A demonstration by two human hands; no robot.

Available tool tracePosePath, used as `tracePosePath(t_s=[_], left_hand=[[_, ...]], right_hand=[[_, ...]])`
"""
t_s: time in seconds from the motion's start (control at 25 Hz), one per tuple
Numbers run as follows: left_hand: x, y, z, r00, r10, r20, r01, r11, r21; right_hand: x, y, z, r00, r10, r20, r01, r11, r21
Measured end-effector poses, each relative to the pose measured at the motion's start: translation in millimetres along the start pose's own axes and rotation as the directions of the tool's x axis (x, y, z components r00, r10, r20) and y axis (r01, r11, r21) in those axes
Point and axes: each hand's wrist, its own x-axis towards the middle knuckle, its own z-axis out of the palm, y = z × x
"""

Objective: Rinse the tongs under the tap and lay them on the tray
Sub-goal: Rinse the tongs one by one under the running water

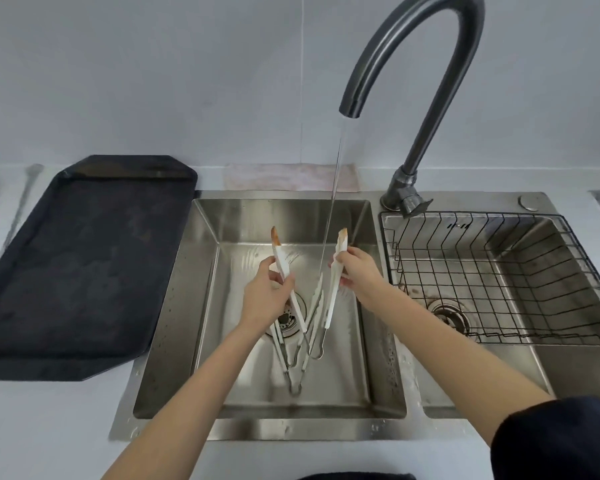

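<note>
— What are the hands doing?

— The left hand (267, 292) is pinching one white arm of the tongs (333, 289), the right hand (355, 271) the other, spreading them into a V over the left sink basin (174, 306), center frame.

— Rinsing well?

— The stream (333, 202) is falling between the arms; I'd swing the browned tips under it.

— Beyond?

— More tongs (291, 362) are lying by the drain. The flat, dark, matte tray (84, 254) is waiting on the tabletop, left of frame.

Both bare forearms reach toward 12 o'clock; left hand (267, 296) at 11, right hand (355, 273) at 1, each pinching one arm of the tongs (333, 296).
</note>
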Motion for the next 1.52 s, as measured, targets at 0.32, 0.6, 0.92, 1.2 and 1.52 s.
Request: tracePosePath(t_s=[0.32, 0.6, 0.92, 1.2, 1.52], left_hand=[[27.8, -8.9, -13.3, 1.000, -0.017, 0.004, 0.017, 0.996, -0.087], [34.5, -16.1, -9.6, 0.994, -0.081, 0.068, 0.095, 0.968, -0.231], [33.7, -12.6, -8.7, 0.990, -0.084, 0.114, 0.119, 0.931, -0.345], [37.3, -3.9, -14.6, 0.984, -0.145, 0.102, 0.177, 0.860, -0.478], [38.4, 2.6, -11.1, 0.977, -0.154, 0.145, 0.208, 0.831, -0.516]], right_hand=[[32.2, -19.1, 19.7, 0.997, 0.046, 0.058, -0.062, 0.942, 0.331], [47.9, -18.6, 30.0, 0.988, 0.116, 0.106, -0.150, 0.901, 0.407], [40.6, -44.0, 30.7, 0.993, 0.093, 0.070, -0.113, 0.916, 0.385], [33.7, -36.1, 33.5, 0.987, 0.007, 0.163, -0.074, 0.910, 0.407], [32.8, -30.8, 33.4, 0.990, -0.140, 0.019, 0.137, 0.985, 0.106]])
